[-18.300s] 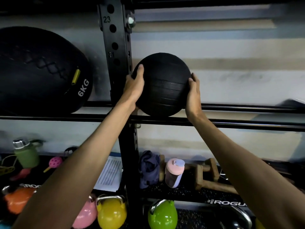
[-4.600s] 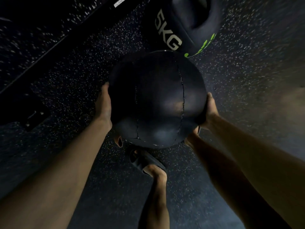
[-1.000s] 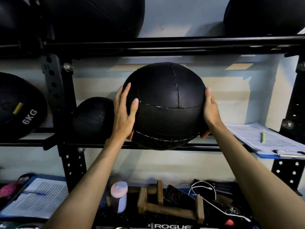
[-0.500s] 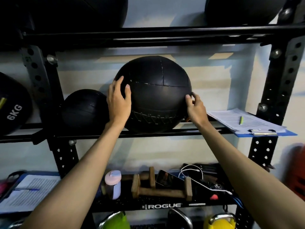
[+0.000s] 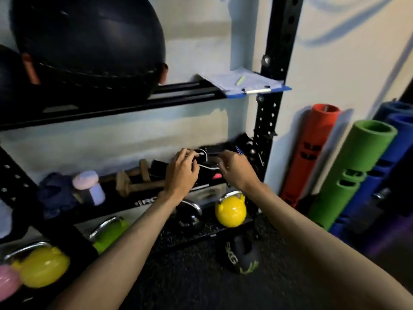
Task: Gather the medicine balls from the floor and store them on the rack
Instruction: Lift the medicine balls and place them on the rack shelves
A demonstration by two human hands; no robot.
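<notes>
A large black stitched medicine ball (image 5: pixel 89 41) sits on the rack's middle shelf rails (image 5: pixel 183 95) at the top left, with no hand on it. At the left edge, part of a smaller black ball (image 5: pixel 9 81) shows beside it. On the dark floor below lies a black medicine ball marked 5KG (image 5: pixel 240 256) with green trim. My left hand (image 5: pixel 182 171) and right hand (image 5: pixel 233 168) hang side by side in front of the lower shelf, fingers loosely curled, holding nothing. The view is blurred.
A blue clipboard with papers (image 5: pixel 245 82) lies on the shelf rails by the black upright (image 5: pixel 274 63). The lower shelf holds wooden handles (image 5: pixel 136 177), a pink-capped bottle (image 5: pixel 89 186) and cables. Kettlebells (image 5: pixel 230 209) stand beneath. Red (image 5: pixel 312 153), green and blue rollers lean at the right.
Both hands have let go of the large ball, which stays on the shelf, and dropped to lower-shelf height. The view has swung down and right, showing the 5KG ball on the floor.
</notes>
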